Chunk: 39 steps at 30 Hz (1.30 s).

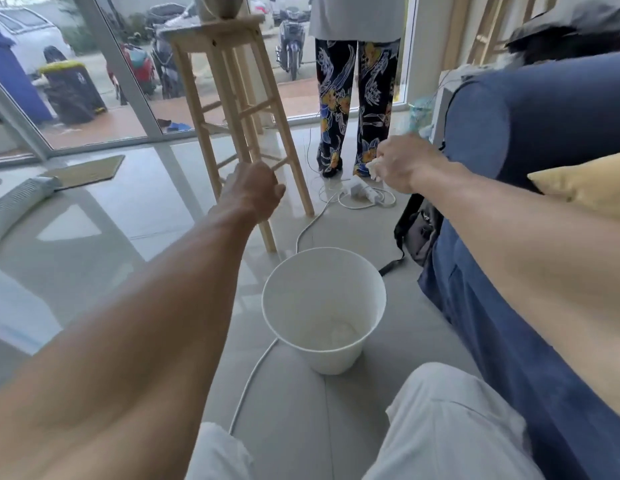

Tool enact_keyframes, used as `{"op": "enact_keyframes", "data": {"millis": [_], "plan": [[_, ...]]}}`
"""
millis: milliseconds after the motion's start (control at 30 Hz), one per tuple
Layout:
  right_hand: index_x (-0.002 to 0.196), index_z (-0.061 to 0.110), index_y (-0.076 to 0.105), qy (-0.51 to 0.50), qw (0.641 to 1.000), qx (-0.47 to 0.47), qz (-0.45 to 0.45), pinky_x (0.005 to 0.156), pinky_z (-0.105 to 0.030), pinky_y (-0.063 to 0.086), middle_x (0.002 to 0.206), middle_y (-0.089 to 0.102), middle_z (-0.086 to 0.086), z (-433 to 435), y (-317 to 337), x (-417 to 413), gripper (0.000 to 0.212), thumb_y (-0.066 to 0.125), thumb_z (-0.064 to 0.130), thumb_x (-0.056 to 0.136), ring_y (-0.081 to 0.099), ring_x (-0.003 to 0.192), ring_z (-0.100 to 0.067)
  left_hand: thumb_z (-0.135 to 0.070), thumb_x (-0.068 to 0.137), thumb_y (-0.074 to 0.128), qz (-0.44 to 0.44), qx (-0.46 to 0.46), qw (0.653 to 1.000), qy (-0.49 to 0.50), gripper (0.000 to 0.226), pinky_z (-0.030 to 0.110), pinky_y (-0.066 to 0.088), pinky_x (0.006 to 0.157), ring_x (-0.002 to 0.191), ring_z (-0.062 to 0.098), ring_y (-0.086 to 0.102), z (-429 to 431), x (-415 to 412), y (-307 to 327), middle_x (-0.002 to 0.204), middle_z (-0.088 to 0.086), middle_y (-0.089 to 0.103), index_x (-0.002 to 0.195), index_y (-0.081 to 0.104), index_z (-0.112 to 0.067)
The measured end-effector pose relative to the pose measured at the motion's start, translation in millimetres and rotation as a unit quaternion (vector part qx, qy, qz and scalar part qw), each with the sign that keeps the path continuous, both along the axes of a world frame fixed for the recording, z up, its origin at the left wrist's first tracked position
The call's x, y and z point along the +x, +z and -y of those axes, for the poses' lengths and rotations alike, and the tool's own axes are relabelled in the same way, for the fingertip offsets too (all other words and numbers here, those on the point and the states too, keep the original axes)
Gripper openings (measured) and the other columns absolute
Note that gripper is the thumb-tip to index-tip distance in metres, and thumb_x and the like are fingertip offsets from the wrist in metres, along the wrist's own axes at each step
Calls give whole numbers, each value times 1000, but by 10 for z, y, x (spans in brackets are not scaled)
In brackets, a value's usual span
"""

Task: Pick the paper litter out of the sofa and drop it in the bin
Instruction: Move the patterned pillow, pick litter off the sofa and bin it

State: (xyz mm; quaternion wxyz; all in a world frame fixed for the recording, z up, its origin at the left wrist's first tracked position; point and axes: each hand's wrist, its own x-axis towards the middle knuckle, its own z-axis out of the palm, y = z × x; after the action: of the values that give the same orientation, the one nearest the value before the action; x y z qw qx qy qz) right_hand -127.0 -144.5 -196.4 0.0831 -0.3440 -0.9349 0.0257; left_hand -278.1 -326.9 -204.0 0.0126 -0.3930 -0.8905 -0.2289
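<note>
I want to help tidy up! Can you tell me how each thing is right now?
Bin: upright on the floor, open, something white at the bottom.
Paper: crumpled, held in the right hand.
Right hand: curled round the paper.
Left hand: fingers curled, nothing seen in it.
Stool: standing upright.
Cushion: lying on the sofa.

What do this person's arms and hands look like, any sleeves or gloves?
The left forearm and right forearm are bare, with no sleeve in view. The left hand and right hand wear no gloves, and no watch or wristband shows.
</note>
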Motion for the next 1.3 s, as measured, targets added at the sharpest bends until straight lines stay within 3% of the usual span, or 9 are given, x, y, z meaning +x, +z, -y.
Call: {"op": "enact_keyframes", "data": {"millis": [100, 167, 367, 567, 667, 833, 1000, 1100, 1300], "plan": [[97, 4, 59, 6, 999, -33, -6, 76, -36, 47, 114, 58, -19, 135, -414, -130, 31, 46, 31, 99, 56, 93, -33, -28, 95, 60, 20, -10, 1000, 5, 26, 42, 58, 81, 82, 28, 70, 169, 38, -296, 92, 13, 71, 98, 74, -6], [108, 7, 63, 20, 999, -45, 6, 87, -40, 49, 118, 59, -16, 253, -726, -228, 37, 44, 37, 99, 57, 103, -34, -31, 95, 60, 30, -21, 999, 26, 27, 43, 57, 83, 82, 28, 69, 307, 16, -499, 90, 12, 71, 97, 74, -8], [112, 10, 66, 31, 994, -94, 39, 82, -34, 44, 122, 59, -15, 508, -1660, -454, 28, 45, 20, 96, 58, 108, -36, -31, 92, 63, 64, -37, 994, 80, 24, 41, 58, 80, 81, 28, 70, 608, -70, -1124, 84, 12, 72, 95, 76, -11], [119, 21, 64, 71, 984, -137, 85, 93, -32, 45, 130, 56, -12, 674, -2177, -513, 30, 54, 19, 91, 55, 117, -33, -30, 90, 59, 94, -69, 988, 105, 24, 41, 58, 77, 80, 29, 70, 748, -44, -1606, 85, 12, 70, 85, 75, -14], [138, 34, 49, 83, 972, -197, 98, 107, -34, 37, 148, 42, -4, 710, -2327, -528, 47, 55, 34, 91, 43, 132, -30, -29, 90, 58, 101, -93, 984, 110, 23, 42, 58, 76, 81, 30, 69, 791, -29, -1756, 85, 13, 69, 88, 75, -15], [149, 26, 31, 88, 977, -165, 99, 111, -39, 27, 153, 28, -8, 583, -2438, -425, 60, 48, 43, 95, 29, 139, -30, -28, 89, 57, 107, -106, 983, 103, 22, 41, 58, 79, 83, 31, 69, 694, 8, -1893, 86, 14, 69, 88, 75, -16], [150, 20, 23, 75, 987, -91, 109, 114, -43, 15, 156, 16, -13, 407, -2592, -237, 63, 43, 44, 95, 7, 146, -29, -19, 91, 54, 92, -117, 986, 76, 22, 36, 55, 84, 91, 31, 66, 408, 108, -2021, 97, 13, 70, 97, 75, -18], [153, 18, 14, 58, 989, -84, 110, 116, -46, 8, 159, 6, -13, 341, -2686, -178, 68, 40, 46, 96, -3, 148, -29, -11, 94, 46, 74, -140, 986, 59, 33, 28, 42, 79, 105, 30, 56, 233, 167, -2142, 116, 8, 60, 112, 71, -25], [154, 16, 5, 64, 984, -131, 103, 119, -42, 3, 160, -5, -15, 336, -2881, -77, 73, 39, 44, 97, -9, 148, -29, -7, 92, 52, 51, -161, 985, 38, 41, 32, 35, 105, 125, 28, 47, -62, 127, -2585, 139, 9, 49, 133, 58, -11]]}}
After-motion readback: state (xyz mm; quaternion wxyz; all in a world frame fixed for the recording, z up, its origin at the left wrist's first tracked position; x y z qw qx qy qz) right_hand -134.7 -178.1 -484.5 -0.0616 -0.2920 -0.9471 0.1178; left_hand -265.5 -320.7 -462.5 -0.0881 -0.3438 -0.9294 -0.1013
